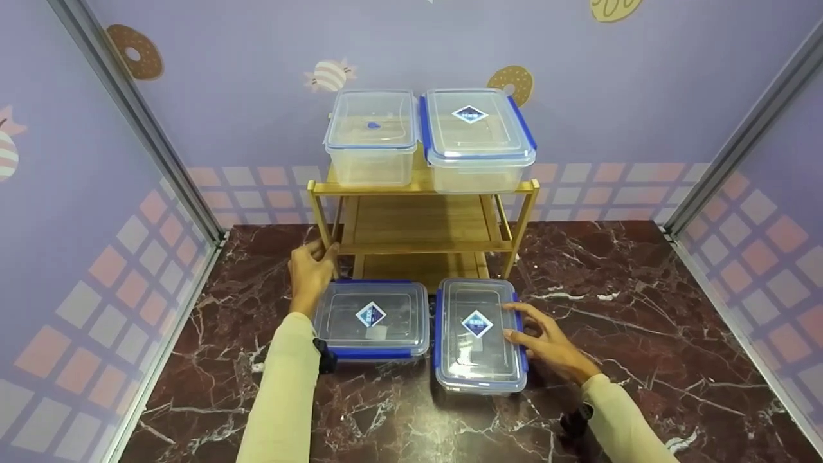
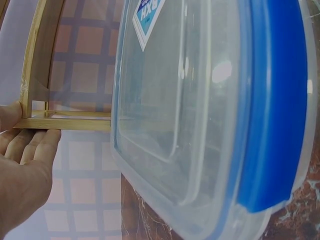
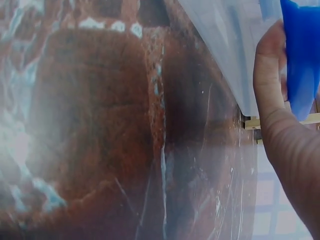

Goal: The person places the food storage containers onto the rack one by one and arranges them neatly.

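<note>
My left hand [image 1: 312, 267] grips the left front leg of a wooden shelf rack [image 1: 427, 247], with thumb and fingers on either side of the wood in the left wrist view. Just below that hand, a clear lidded food container [image 1: 398, 296] with blue latches lies on the floor surface, its long side across. Beside it on the right is a similar container [image 1: 476, 370], turned lengthwise. My right hand [image 1: 546, 341] rests at its right edge, fingertips touching the lid near the blue latch [image 3: 302, 55]; the palm side is partly hidden.
Two deeper clear containers, a left one [image 1: 373, 164] and a right one [image 1: 476, 177] with blue latches, stand side by side on the rack's top. Dark red marbled surface [image 1: 643, 360] lies below; purple panels [image 1: 257, 96] enclose the back and sides.
</note>
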The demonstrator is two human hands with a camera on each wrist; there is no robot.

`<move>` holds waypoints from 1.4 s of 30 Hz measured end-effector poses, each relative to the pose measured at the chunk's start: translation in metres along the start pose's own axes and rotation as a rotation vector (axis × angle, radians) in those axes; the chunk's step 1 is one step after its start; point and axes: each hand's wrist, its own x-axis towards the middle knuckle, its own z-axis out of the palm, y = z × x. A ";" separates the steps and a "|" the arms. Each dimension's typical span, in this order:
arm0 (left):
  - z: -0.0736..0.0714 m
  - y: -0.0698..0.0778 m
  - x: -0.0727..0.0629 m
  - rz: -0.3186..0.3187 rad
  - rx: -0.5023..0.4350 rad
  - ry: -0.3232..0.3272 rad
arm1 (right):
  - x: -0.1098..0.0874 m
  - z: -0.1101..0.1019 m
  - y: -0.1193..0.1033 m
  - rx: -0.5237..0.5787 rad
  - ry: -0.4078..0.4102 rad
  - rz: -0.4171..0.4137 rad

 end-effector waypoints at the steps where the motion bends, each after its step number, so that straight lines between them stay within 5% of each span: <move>1: 0.000 0.000 0.000 0.001 0.003 0.004 | 0.000 0.000 0.000 0.011 0.002 -0.005; 23: 0.001 0.001 0.000 0.020 -0.016 0.012 | -0.017 -0.001 -0.030 -0.055 0.060 -0.129; 42: 0.000 0.001 -0.002 0.027 -0.029 0.021 | -0.013 0.027 -0.072 -0.033 0.018 -0.232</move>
